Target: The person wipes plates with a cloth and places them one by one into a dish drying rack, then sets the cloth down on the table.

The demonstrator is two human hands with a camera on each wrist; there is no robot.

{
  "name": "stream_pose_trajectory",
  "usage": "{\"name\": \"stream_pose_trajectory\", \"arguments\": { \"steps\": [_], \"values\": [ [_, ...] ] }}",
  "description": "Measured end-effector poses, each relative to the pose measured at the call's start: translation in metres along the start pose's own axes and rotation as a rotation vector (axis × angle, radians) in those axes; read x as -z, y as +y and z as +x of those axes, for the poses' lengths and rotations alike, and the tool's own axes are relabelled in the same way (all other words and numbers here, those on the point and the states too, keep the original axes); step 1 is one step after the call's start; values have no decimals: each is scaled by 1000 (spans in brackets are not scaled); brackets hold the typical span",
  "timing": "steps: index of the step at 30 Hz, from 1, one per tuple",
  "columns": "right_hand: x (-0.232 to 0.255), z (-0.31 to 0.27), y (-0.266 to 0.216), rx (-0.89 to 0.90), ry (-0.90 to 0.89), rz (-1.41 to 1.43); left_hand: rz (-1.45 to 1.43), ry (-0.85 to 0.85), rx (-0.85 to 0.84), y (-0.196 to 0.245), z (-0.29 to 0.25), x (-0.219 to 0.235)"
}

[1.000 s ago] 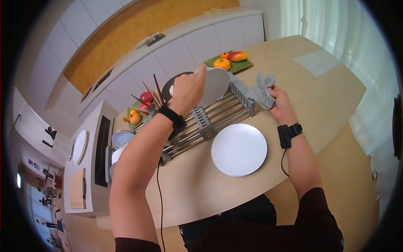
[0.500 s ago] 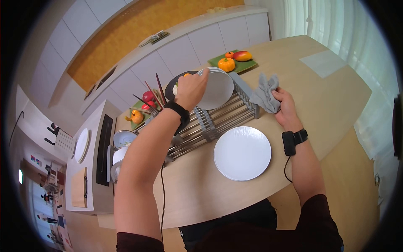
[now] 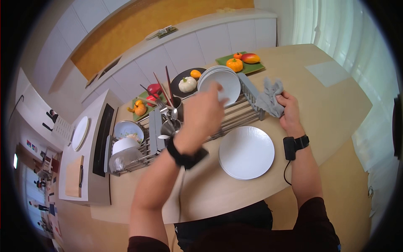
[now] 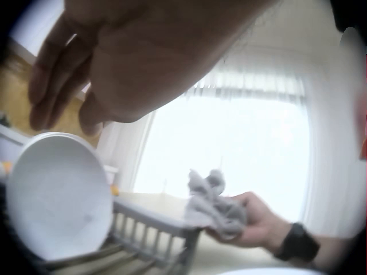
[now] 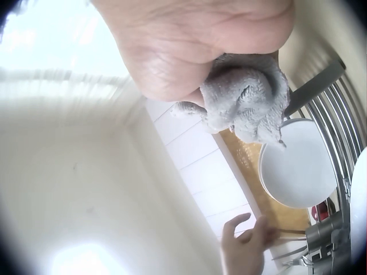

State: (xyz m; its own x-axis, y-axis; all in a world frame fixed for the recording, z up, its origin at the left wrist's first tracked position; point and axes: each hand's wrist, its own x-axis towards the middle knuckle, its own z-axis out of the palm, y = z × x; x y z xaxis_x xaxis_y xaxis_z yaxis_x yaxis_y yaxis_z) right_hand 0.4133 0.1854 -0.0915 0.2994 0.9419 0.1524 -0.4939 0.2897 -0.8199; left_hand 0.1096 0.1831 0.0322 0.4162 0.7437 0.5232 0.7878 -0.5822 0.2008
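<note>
White plates (image 3: 229, 80) stand upright at the right end of a metal dish rack (image 3: 241, 115). In front of them is the left hand (image 3: 205, 112), blurred, holding nothing; the left wrist view shows its fingers loosely bent above the plates (image 4: 60, 195), apart from them. The right hand (image 3: 289, 112) grips a crumpled grey cloth (image 3: 270, 98) just right of the rack; the right wrist view also shows the cloth (image 5: 246, 100) in its fingers. A white plate (image 3: 246, 153) lies flat on the table in front of the rack.
Left in the rack are a utensil holder (image 3: 178, 108) with chopsticks and cutlery, and white bowls (image 3: 126, 145). Behind it stands a black plate (image 3: 179, 90) by a white pumpkin (image 3: 187, 84). Green trays (image 3: 254, 69) hold fruit and vegetables.
The left hand has come away from the standing plates, back toward the body and to the right, uncovering the white pumpkin and black plate. The right hand still grips the cloth.
</note>
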Motion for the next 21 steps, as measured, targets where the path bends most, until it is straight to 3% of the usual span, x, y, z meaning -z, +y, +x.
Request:
{"name": "stream_pose_trajectory", "arguments": {
  "steps": [3,4,7,8,9,11,13,14,16,21],
  "values": [
    [-12,-8,-10,59,-1,-55,-258,52,-3,22,-82,-5],
    [-15,-12,-13,79,9,-78,-362,-54,117,25,-105,-3],
    [-12,-15,-21,170,-42,-213,-380,33,53,14,-145,-11],
    [-13,-19,-24,166,-56,-229,-474,-78,67,8,-156,-12],
    [-14,-25,-26,170,-74,-357,-483,-66,78,5,-166,-14],
    [-33,-49,-34,179,-105,-492,-502,-123,1,2,-179,-12],
    [-61,-88,-44,242,-171,-984,-535,-179,12,-4,-186,-16],
    [-70,-103,-46,245,-176,-993,-553,-178,-21,-6,-189,-19],
    [-84,-128,-46,372,-430,-1261,-581,-171,-57,-8,-193,-24],
    [-94,-155,-18,350,-619,-1407,-571,-84,-29,-4,-203,-28]
  ]
}}
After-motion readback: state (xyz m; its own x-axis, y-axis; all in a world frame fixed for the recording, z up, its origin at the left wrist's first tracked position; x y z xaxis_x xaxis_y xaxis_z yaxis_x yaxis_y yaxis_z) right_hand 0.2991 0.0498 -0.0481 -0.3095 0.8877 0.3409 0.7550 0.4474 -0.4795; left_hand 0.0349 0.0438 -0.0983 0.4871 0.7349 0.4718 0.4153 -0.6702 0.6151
